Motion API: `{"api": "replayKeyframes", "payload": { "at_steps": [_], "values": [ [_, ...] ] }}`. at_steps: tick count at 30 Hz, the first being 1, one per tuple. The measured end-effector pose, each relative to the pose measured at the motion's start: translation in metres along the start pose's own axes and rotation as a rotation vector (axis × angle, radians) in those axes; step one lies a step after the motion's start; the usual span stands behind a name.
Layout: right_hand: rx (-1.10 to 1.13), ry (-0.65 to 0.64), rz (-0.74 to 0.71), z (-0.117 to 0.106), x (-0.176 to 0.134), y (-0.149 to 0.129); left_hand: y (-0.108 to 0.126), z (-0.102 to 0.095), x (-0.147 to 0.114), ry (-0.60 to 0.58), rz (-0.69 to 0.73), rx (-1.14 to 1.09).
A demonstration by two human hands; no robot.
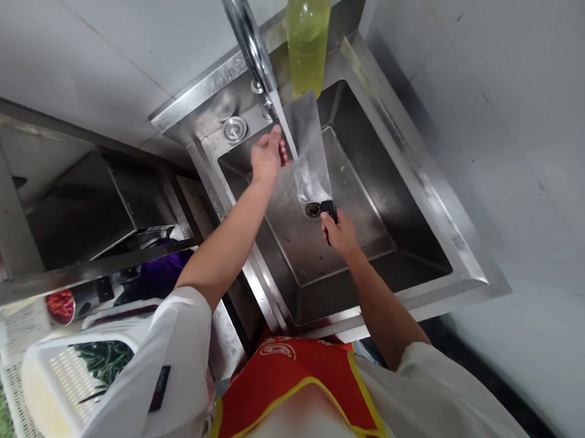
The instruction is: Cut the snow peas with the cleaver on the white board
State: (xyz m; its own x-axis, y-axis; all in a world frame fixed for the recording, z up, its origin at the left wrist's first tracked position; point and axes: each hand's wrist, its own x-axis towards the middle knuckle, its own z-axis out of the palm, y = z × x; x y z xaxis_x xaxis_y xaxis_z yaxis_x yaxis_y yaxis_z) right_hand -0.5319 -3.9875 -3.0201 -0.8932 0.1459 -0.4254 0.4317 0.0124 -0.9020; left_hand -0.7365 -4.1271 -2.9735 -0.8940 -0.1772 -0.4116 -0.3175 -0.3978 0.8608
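A cleaver (311, 137) is held over the sink, its broad blade reaching forward from the right hand (341, 232). That hand is wrapped around the black handle (329, 211), gripping it near the blade. The left hand (267, 155) is at the blade's left side, fingers curled and thumb raised; I cannot tell for sure whether it is pinching something, as the fingertips are partly hidden.

A stream of water (281, 116) runs down just to the right of the left hand and spreads over the face of the blade. It comes from a chrome faucet (251, 42) ahead of the left hand. The sink drain (312, 209) lies below the cleaver, just to the left of the right hand, in the floor of the stainless steel sink (369, 240).

On the sink's back ledge, ahead and to the left of the left hand, sits a round metal strainer (235, 129). To that hand's right and farther back stands a bottle of yellow-green liquid (310, 41). Well behind the left hand, past the white sleeve (153, 382), are 2 white baskets with greens in them and a metal container of chopped red peppers (61, 306).
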Motion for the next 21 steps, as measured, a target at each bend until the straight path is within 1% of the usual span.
{"api": "replayKeyframes", "payload": {
  "at_steps": [2,3,5,8,10,12,14,16,18,21],
  "values": [
    [0.015,0.0,-0.023,0.004,0.005,-0.003,0.003,-0.008,-0.015,-0.031,0.078,0.044],
    [0.022,0.0,-0.028,0.006,0.007,-0.004,0.004,-0.013,-0.022,-0.024,0.109,0.059],
    [0.027,0.0,-0.033,0.009,0.011,-0.007,0.002,-0.025,-0.034,0.044,0.121,0.078],
    [0.004,0.005,-0.05,0.01,0.017,-0.013,-0.007,-0.045,-0.048,0.171,0.014,0.057],
    [-0.023,0.016,-0.067,0.009,0.021,-0.018,-0.014,-0.056,-0.052,0.211,-0.077,0.013],
    [-0.044,0.031,-0.081,0.007,0.023,-0.023,-0.019,-0.063,-0.054,0.235,-0.145,-0.016],
    [-0.056,0.05,-0.088,0.007,0.026,-0.028,-0.02,-0.064,-0.052,0.263,-0.171,-0.019],
    [-0.048,0.058,-0.1,0.009,0.03,-0.033,-0.019,-0.06,-0.047,0.278,-0.146,-0.015],
    [-0.032,0.059,-0.118,0.011,0.035,-0.038,-0.015,-0.053,-0.042,0.255,-0.095,-0.018],
    [-0.018,0.069,-0.139,0.013,0.045,-0.047,-0.008,-0.044,-0.04,0.18,-0.021,-0.03]
  ]
}}
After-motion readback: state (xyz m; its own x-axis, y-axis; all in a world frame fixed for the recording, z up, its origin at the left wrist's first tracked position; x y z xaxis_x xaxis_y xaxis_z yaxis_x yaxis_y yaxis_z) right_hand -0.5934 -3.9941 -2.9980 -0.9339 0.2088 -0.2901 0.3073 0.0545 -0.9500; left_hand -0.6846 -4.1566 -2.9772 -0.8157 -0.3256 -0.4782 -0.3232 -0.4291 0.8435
